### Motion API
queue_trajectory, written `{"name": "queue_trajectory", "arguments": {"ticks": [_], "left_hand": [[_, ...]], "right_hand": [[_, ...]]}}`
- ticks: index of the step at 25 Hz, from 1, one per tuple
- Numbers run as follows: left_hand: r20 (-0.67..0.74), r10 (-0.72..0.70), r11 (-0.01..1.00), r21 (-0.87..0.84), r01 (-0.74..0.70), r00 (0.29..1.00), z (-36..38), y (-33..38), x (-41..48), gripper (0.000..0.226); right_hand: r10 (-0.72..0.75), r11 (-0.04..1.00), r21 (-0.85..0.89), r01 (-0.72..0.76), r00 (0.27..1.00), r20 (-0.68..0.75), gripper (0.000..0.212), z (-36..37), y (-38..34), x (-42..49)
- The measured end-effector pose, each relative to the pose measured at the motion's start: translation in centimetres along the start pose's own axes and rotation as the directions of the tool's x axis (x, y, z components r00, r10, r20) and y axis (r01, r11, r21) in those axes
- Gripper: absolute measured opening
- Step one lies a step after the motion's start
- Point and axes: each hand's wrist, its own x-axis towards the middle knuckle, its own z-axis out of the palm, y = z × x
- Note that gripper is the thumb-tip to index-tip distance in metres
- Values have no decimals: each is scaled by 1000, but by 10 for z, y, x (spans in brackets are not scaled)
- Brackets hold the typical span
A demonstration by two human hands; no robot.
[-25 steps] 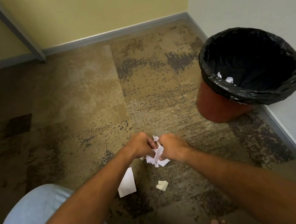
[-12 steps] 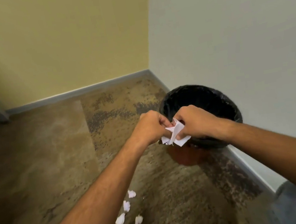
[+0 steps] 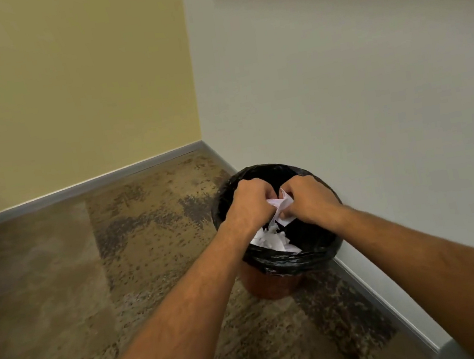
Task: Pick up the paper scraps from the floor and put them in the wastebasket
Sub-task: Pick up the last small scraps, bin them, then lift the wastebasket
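Observation:
A round orange wastebasket (image 3: 271,286) with a black bag liner (image 3: 291,260) stands on the carpet against the right wall. Both my hands hover over its mouth. My left hand (image 3: 248,203) and my right hand (image 3: 306,198) are side by side, each closed on the same bunch of white paper scraps (image 3: 280,206) pinched between them. More white scraps (image 3: 269,240) lie inside the bag below my left wrist. My forearms hide part of the basket's near rim.
The basket sits in a room corner: a yellow wall (image 3: 68,90) at the back, a pale grey wall (image 3: 354,85) on the right, grey baseboard (image 3: 77,187) along both. Mottled brown carpet (image 3: 62,297) spreads to the left.
My hands carried the bunch of scraps up from the floor and over the basket's mouth. The view rose and swung right; the scraps left on the carpet have dropped out of view.

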Motion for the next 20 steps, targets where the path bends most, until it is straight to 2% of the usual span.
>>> {"name": "queue_trajectory", "arguments": {"ticks": [2,3,4,6,8,10,13,15,17,20], "left_hand": [[20,-1,1000,18,0,1000,2,-3,-4,13],[31,5,999,35,-6,1000,1,-5,-5,22],[43,17,998,65,-20,999,-2,-8,-7,38],[54,50,985,161,-58,997,-18,-12,-15,62],[19,99,967,236,-100,995,-40,-14,-30,67],[-48,126,960,256,-109,991,-62,-24,-57,61],[-122,84,971,233,-53,989,-89,-60,-109,47],[-83,-24,976,212,42,996,-96,-94,-148,38],[1,-134,961,244,129,991,-90,-130,-188,28],[167,-271,909,369,195,948,-62,-183,-254,26]], "right_hand": [[4,1000,-24,-3,999,44,24,3,2,4],[3,999,-42,0,997,71,22,4,2,6],[2,998,-60,3,995,95,28,5,2,8],[-10,993,-111,25,990,140,57,6,1,14],[-43,992,-115,55,993,110,69,3,-1,20],[-123,988,-90,126,992,38,59,4,-10,24],[-292,954,51,297,953,-79,34,13,-41,20],[-455,881,91,465,883,-113,19,24,-72,7],[-628,771,46,635,770,-116,8,38,-101,-14],[-813,582,-6,813,582,-5,6,93,-137,-48]]}}
